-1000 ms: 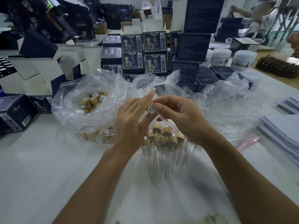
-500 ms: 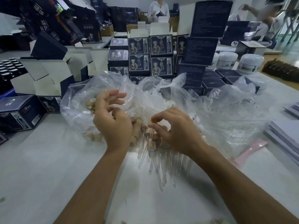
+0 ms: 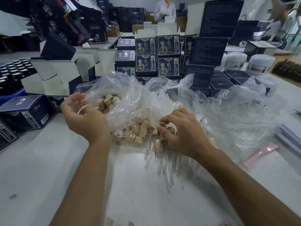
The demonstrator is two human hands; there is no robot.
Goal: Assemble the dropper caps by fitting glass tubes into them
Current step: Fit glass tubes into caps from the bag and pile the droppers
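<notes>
My left hand (image 3: pixel 83 115) is at the mouth of a clear plastic bag (image 3: pixel 130 95) holding several loose wooden dropper caps (image 3: pixel 107 101). Its fingers curl round the bag's rim, which runs across the palm. More wooden caps (image 3: pixel 138 131) lie in the bag's lower fold. My right hand (image 3: pixel 184 132) hovers palm down over a pile of assembled droppers (image 3: pixel 162 163), wooden caps with glass tubes pointing toward me. Its curled fingertips touch the caps there. Whether it pinches one is hidden.
A second crumpled clear bag (image 3: pixel 244 119) spreads to the right. Stacked dark blue boxes (image 3: pixel 162 62) stand behind, open boxes (image 3: pixel 48 79) at left, white jars (image 3: pixel 260 62) at back right. A paper stack (image 3: pixel 290 132) and pink sheet (image 3: pixel 260 154) lie right. People work at the back.
A second ago both hands held one dropper together above the pile. The right hand has since lowered onto the pile, and the left moved away to the cap bag's rim.
</notes>
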